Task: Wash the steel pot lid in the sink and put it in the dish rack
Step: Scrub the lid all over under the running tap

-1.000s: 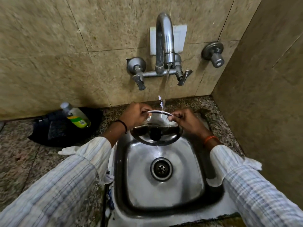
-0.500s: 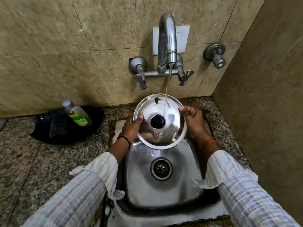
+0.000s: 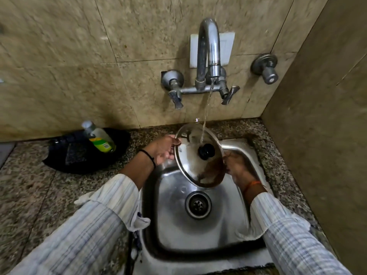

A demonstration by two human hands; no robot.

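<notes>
The round steel pot lid (image 3: 190,167) with a black knob (image 3: 206,152) is held over the steel sink (image 3: 178,225), tilted with its top face toward me and turned to the right. Water from the tap (image 3: 208,48) runs onto it beside the knob. My left hand (image 3: 165,149) grips the lid's upper left rim. My right hand (image 3: 237,165) holds the right rim, partly behind the lid. No dish rack is in view.
A black tray (image 3: 79,155) on the granite counter at the left holds a bottle of green dish liquid (image 3: 99,138). Tiled walls close in behind and on the right. A second wall valve (image 3: 266,69) sits right of the tap. The drain (image 3: 198,204) lies below the lid.
The lid went from nearly flat under the stream to upright facing me, and now tilts to the right. Both hands shifted along its rim while the water kept running.
</notes>
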